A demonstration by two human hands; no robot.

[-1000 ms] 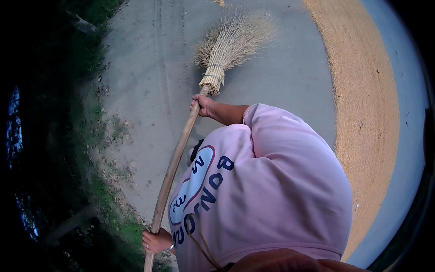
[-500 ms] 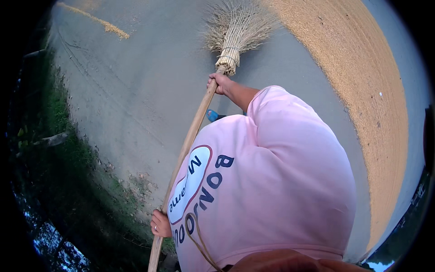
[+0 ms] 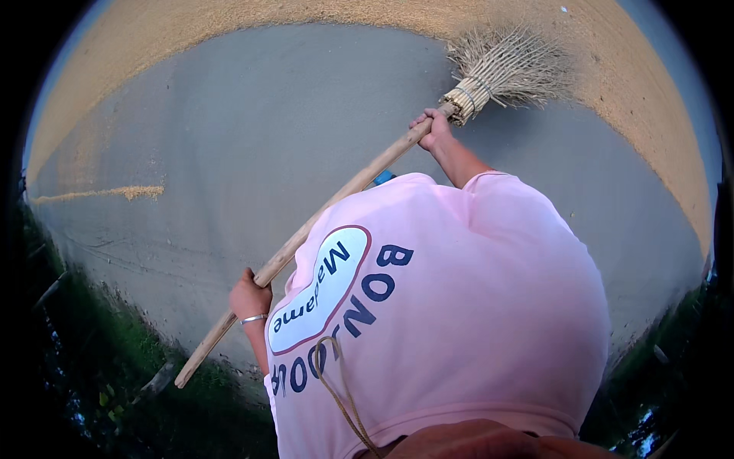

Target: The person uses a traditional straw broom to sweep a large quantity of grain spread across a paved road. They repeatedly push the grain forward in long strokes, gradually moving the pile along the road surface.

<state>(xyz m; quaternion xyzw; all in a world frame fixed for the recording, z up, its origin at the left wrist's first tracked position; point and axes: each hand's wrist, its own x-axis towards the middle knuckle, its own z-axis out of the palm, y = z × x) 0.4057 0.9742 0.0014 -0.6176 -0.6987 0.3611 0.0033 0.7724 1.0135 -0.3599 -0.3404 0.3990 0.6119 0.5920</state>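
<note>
A long broom lies slantwise before me, its wooden handle (image 3: 344,190) running from the lower left up to the right. Its bundle of stiff twigs (image 3: 516,69), bound with wire, fans out at the upper right over the border of the yellow grain (image 3: 206,21). My right hand (image 3: 433,130) is closed round the handle just below the bound twigs. Lower down, my left hand (image 3: 250,297), with a bracelet at the wrist, grips the handle some way above its free end.
Grain spreads in a wide curved band along the far side and the right. A thin line of grain (image 3: 130,192) lies on the grey concrete ground (image 3: 283,107) at the left. Dark grass (image 3: 145,336) borders the ground at the lower left. A blue shoe (image 3: 384,177) shows beyond my pink shirt.
My view has turned, so more grain shows along the top. The broom's twigs have swung rightward to the grain, and its handle slants more. Both hands still grip it.
</note>
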